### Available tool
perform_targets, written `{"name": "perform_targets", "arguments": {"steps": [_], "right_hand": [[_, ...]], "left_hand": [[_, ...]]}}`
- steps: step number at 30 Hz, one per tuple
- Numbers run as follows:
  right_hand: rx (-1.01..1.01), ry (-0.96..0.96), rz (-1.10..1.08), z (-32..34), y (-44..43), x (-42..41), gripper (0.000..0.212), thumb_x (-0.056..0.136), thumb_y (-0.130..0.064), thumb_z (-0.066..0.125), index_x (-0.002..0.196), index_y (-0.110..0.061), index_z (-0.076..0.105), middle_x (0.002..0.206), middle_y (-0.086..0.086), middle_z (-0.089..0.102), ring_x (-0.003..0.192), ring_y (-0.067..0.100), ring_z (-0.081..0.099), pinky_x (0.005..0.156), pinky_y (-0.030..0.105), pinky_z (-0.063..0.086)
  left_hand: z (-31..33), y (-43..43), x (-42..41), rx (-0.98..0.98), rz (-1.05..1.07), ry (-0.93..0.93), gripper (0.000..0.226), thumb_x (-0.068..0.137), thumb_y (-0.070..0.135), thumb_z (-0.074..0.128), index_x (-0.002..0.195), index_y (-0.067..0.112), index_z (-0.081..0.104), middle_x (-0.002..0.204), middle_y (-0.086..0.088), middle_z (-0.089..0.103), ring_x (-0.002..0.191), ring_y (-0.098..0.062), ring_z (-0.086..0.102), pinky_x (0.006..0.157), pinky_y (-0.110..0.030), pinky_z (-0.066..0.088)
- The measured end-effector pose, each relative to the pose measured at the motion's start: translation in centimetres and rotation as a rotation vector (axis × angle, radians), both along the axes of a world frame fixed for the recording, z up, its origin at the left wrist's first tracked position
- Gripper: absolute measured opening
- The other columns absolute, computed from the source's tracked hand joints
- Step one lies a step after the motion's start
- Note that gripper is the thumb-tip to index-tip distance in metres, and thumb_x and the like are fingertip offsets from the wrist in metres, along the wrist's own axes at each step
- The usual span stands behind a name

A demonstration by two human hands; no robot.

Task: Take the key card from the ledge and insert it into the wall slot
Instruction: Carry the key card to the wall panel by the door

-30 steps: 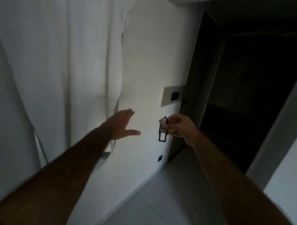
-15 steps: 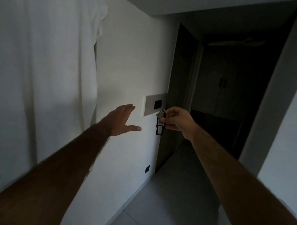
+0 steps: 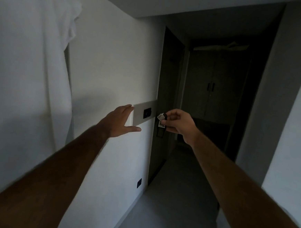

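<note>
My right hand (image 3: 178, 124) pinches a key card (image 3: 161, 124), a small dark tag with a pale label and a metal piece at its top, hanging just right of the wall's corner. On the white wall, a grey panel (image 3: 140, 113) carries a small black slot (image 3: 147, 112). The card is a short way right of the slot and apart from it. My left hand (image 3: 121, 120) is open with fingers spread, its fingertips at the panel's left end and thumb below it.
A white curtain (image 3: 29, 68) hangs along the left wall. A dark doorway (image 3: 167, 100) opens right of the panel into a dim hallway with cabinet doors (image 3: 211, 88). A black outlet (image 3: 139, 182) sits low on the wall above the pale floor (image 3: 165, 214).
I have come closer to the wall. My left hand has risen to the panel's left end, and my right hand with the card now hangs level with the slot.
</note>
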State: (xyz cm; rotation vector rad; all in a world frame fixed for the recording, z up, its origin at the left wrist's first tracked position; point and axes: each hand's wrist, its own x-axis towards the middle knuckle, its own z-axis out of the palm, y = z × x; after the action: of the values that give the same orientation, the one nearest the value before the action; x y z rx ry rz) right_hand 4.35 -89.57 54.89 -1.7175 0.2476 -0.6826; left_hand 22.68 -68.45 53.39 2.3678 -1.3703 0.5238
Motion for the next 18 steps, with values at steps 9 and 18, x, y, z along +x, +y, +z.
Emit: {"name": "perform_targets", "arguments": {"steps": [9, 18], "right_hand": [[0.000, -0.027, 0.016, -0.8, -7.4, 3.5, 0.037, 0.076, 0.004, 0.080, 0.110, -0.001, 0.065, 0.101, 0.017, 0.074, 0.098, 0.030, 0.075, 0.079, 0.040, 0.063], [-0.061, -0.056, 0.071, -0.1, -16.5, 6.1, 0.039, 0.078, 0.005, 0.077, 0.114, -0.001, 0.063, 0.112, 0.025, 0.070, 0.102, 0.034, 0.072, 0.079, 0.038, 0.064]], "left_hand": [[-1.6, -7.2, 3.3, 0.018, 0.026, 0.006, 0.113, 0.074, 0.084, 0.050, 0.159, 0.014, 0.023, 0.168, -0.007, 0.023, 0.154, -0.022, 0.022, 0.125, -0.042, 0.025], [-1.5, -16.1, 5.4, -0.046, 0.065, -0.008, 0.107, 0.079, 0.075, 0.061, 0.158, 0.013, 0.025, 0.167, -0.008, 0.026, 0.152, -0.024, 0.027, 0.123, -0.041, 0.027]]}}
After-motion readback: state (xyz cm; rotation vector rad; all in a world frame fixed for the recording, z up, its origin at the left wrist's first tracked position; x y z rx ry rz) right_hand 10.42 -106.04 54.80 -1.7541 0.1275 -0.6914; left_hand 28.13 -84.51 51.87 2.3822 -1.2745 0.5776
